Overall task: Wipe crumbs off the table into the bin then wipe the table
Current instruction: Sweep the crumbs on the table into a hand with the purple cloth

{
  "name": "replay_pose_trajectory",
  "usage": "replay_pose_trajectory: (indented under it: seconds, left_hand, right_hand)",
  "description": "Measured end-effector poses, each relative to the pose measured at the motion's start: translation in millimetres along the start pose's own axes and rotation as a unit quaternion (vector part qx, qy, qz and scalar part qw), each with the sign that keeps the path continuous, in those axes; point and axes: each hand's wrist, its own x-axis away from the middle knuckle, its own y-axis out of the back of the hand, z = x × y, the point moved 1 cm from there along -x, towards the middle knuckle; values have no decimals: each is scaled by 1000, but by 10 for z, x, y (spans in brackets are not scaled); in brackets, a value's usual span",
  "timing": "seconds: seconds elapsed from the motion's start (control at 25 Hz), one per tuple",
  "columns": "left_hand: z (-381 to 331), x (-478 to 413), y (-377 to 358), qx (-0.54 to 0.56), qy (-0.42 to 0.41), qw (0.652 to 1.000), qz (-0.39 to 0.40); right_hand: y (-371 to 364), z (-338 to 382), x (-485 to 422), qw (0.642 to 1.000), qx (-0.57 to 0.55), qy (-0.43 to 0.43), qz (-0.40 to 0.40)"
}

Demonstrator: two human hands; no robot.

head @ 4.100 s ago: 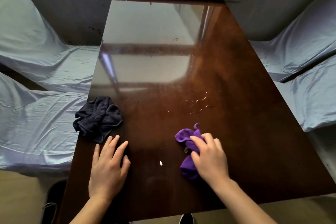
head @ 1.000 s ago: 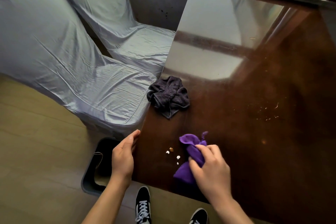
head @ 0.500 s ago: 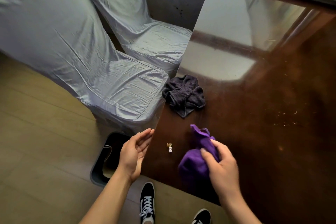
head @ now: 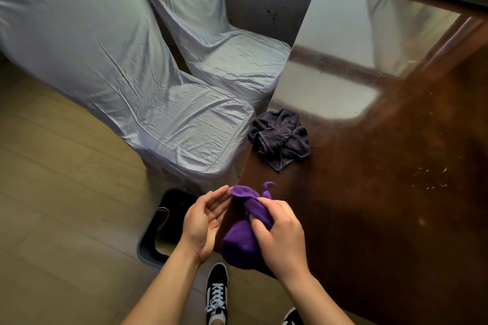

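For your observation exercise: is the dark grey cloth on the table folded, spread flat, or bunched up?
Bunched up. The dark grey cloth lies in a crumpled heap of irregular folds at the table edge, untouched.

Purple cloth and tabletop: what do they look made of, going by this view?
Purple cloth: soft matte fabric, probably microfibre; it bunches in the right hand. Tabletop: dark brown, glossy, likely lacquered wood or glass-topped; it mirrors the window light.

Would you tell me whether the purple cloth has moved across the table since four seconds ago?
Yes. The purple cloth has slid leftward to the table edge, now below the dark cloth.
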Motion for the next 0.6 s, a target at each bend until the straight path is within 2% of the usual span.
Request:
replay_pose_trajectory:
  seconds: [0.08, 0.16, 0.4, 0.6]
  left_hand:
    - [-3, 3, 15, 18, 7, 1000, 5]
    - [-10, 3, 29, 41, 15, 999, 13]
    - [-11, -25, 117, 148, 0, 989, 25]
    - [-28, -55, 138, 175, 2, 984, 23]
  right_hand:
    - [1, 24, -32, 997, -75, 2, -14]
    - [126, -77, -50, 994, -92, -7, -54]
    - [384, -379, -8, 992, -34, -83, -85]
    - [-21, -30, -26, 998, 11, -20, -51]
